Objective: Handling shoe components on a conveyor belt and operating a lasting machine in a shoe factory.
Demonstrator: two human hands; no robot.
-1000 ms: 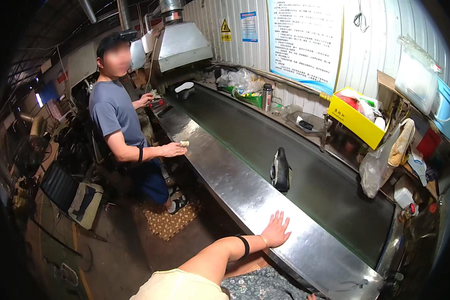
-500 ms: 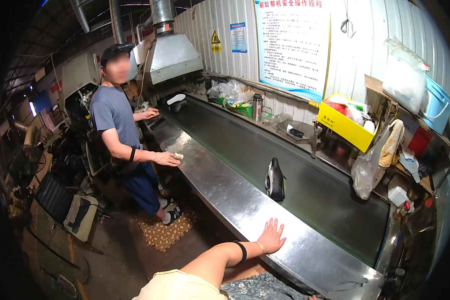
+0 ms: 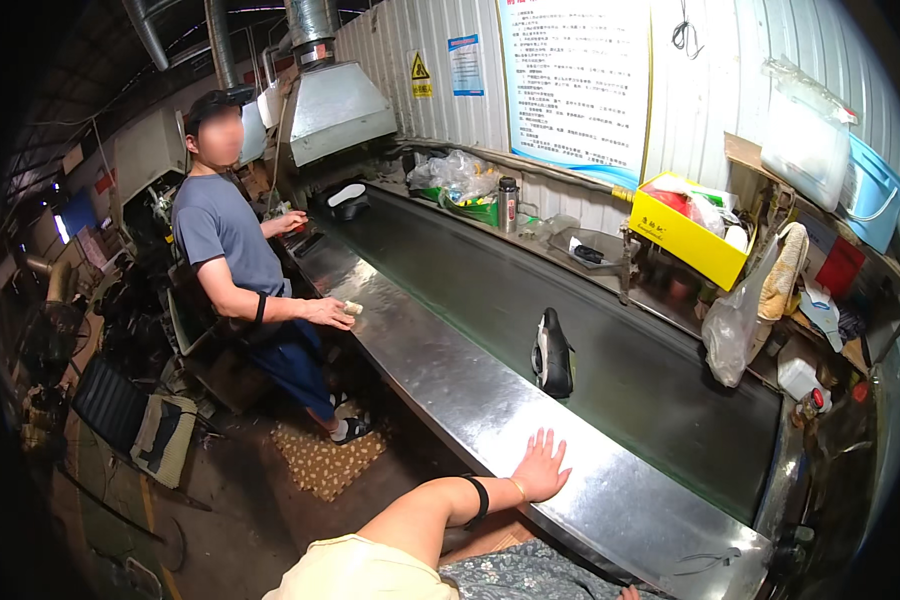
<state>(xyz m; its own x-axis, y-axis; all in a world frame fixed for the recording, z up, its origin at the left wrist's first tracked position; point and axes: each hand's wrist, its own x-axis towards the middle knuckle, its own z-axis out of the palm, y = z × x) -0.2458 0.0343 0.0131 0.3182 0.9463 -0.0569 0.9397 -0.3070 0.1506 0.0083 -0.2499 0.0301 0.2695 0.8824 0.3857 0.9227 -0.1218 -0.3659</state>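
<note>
My left hand (image 3: 542, 468) lies flat, fingers spread, on the shiny metal ledge (image 3: 440, 385) along the near side of a dark conveyor belt (image 3: 660, 430). Nothing is in it. Just beyond its fingertips, a black shoe (image 3: 553, 358) with a pale sole edge rests on the belt. Of my right hand (image 3: 629, 593), only a bit shows at the bottom edge; its fingers are mostly cut off. Pliers (image 3: 708, 562) lie on the ledge to the right of my hands. Farther up the belt sits another dark shoe (image 3: 349, 203), its white part facing up.
A co-worker (image 3: 232, 230) stands at the ledge's far left, holding a small pale piece (image 3: 353, 309). Behind the belt are a flask (image 3: 508, 203), a yellow box (image 3: 685, 232) and a hanging plastic bag (image 3: 727, 335). A metal hood (image 3: 337, 112) covers the belt's far end.
The whole view has shifted slightly, with the wall and poster higher in the picture. My left hand keeps its place on the ledge.
</note>
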